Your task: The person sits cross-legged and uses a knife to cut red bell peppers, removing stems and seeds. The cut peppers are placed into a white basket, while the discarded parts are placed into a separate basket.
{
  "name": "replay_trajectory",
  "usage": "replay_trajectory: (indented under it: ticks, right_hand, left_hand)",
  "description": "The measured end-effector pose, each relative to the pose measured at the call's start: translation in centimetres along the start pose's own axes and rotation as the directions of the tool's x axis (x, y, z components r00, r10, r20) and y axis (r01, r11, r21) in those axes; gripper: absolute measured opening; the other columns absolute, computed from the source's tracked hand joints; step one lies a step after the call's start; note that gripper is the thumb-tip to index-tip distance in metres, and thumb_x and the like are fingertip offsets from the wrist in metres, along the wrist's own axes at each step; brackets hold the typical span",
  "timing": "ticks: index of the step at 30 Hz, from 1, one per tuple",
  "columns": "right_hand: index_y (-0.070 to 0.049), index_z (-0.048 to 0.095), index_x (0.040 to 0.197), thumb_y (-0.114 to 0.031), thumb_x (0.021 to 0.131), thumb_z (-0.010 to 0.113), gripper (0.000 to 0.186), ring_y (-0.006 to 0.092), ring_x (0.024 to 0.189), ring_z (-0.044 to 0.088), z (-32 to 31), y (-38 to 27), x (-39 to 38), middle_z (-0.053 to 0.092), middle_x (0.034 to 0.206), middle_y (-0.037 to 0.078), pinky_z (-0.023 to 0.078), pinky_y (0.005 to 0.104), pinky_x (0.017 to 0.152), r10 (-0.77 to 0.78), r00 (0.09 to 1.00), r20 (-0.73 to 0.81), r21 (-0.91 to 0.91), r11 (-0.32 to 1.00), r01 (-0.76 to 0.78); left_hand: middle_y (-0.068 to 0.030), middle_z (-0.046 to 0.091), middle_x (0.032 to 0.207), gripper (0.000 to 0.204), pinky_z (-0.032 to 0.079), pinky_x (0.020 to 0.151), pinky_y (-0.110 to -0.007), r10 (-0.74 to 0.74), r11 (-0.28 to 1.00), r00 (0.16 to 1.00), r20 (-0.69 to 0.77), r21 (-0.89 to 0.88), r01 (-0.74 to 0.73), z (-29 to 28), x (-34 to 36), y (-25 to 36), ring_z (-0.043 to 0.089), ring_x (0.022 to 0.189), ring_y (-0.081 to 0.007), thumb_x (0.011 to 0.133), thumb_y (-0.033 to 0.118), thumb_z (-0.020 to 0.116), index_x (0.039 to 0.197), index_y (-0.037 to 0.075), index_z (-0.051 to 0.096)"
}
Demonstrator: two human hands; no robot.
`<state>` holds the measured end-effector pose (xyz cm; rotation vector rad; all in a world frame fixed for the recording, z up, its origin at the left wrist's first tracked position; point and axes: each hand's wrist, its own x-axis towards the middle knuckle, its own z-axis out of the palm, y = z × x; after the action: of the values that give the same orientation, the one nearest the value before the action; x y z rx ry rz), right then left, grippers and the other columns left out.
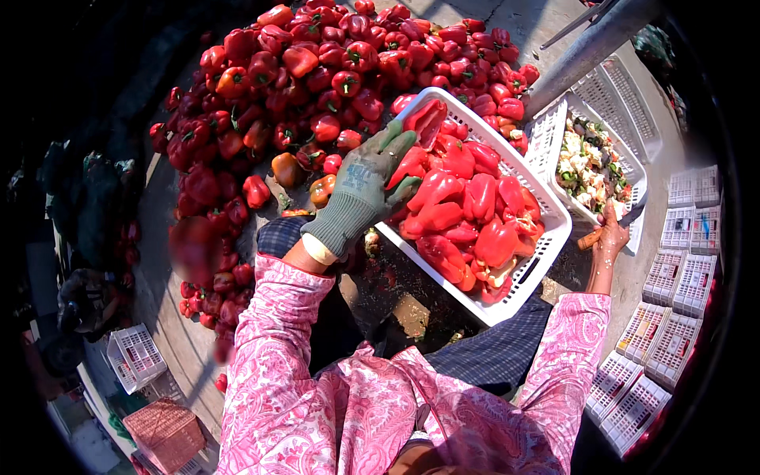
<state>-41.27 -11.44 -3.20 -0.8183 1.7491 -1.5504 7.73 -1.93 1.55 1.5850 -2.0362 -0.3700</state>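
In a grey-green glove, my left hand is over the left rim of a white plastic crate. Its fingers are stretched apart beside cut red pepper pieces, which fill that crate. Out to the right, my bare right hand is closed around a knife with a wooden handle; part of its dark blade shows past the fingers. Just beyond that hand stands a second white crate holding pepper cores and trimmings.
A large heap of whole red peppers spreads ahead and to the left. A metal pole slants down between heap and crates. Stacked white crates line the far right. A white crate and a reddish crate sit lower left.
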Motion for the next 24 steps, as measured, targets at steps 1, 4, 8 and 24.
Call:
replay_trajectory:
  ticks: [1, 4, 8, 24]
  right_hand:
    - [-0.005, 0.052, 0.122, -0.014, 0.079, 0.076, 0.050, 0.0098, 0.060, 0.058, -1.9, 0.8, 3.4, 0.063, 0.086, 0.003, 0.038, 0.0195, 0.039, -0.046, 0.998, 0.038, -0.051, 0.998, 0.048]
    - [-0.006, 0.045, 0.134, -0.016, 0.078, 0.077, 0.066, 0.0142, 0.072, 0.064, -8.5, 3.8, 11.9, 0.065, 0.103, 0.004, 0.039, 0.0203, 0.044, -0.018, 1.000, -0.011, -0.216, 0.976, 0.015]
    - [-0.007, 0.049, 0.130, -0.024, 0.081, 0.074, 0.057, 0.0151, 0.078, 0.066, -5.8, 5.8, 10.1, 0.066, 0.105, 0.004, 0.039, 0.0192, 0.045, 0.055, 0.987, 0.151, -0.309, 0.951, -0.005]
    - [-0.001, 0.054, 0.120, -0.027, 0.093, 0.059, 0.039, 0.0093, 0.052, 0.057, 8.7, 0.1, -20.4, 0.065, 0.084, 0.007, 0.050, 0.0221, 0.041, 0.684, 0.591, 0.429, -0.460, 0.728, -0.509]
  left_hand:
    - [-0.0213, 0.044, 0.137, 0.062, 0.037, 0.103, -0.042, -0.045, 0.996, 0.976, -0.215, -0.087, 0.027, -3.9, -1.5, -1.1, 0.044, 0.126, -0.0357, 0.081, 0.029, 0.068, 0.134, 0.006, 0.044]
    - [-0.0116, 0.055, 0.128, 0.046, 0.046, 0.095, -0.031, -0.402, 0.905, 0.755, -0.518, -0.349, 0.243, -11.8, -8.7, -7.6, 0.056, 0.113, -0.0183, 0.087, 0.006, 0.063, 0.131, 0.003, 0.050]
    - [-0.0118, 0.059, 0.122, 0.047, 0.047, 0.093, -0.028, -0.839, 0.543, 0.383, -0.387, -0.651, 0.531, -10.1, -28.8, -20.3, 0.058, 0.109, -0.0180, 0.086, 0.012, 0.067, 0.129, 0.000, 0.051]
    - [-0.0199, 0.064, 0.106, 0.063, 0.048, 0.083, -0.035, -0.925, -0.361, -0.337, 0.173, -0.674, 0.644, 15.0, -49.6, -33.8, 0.061, 0.096, -0.0264, 0.067, 0.036, 0.077, 0.106, -0.011, 0.062]
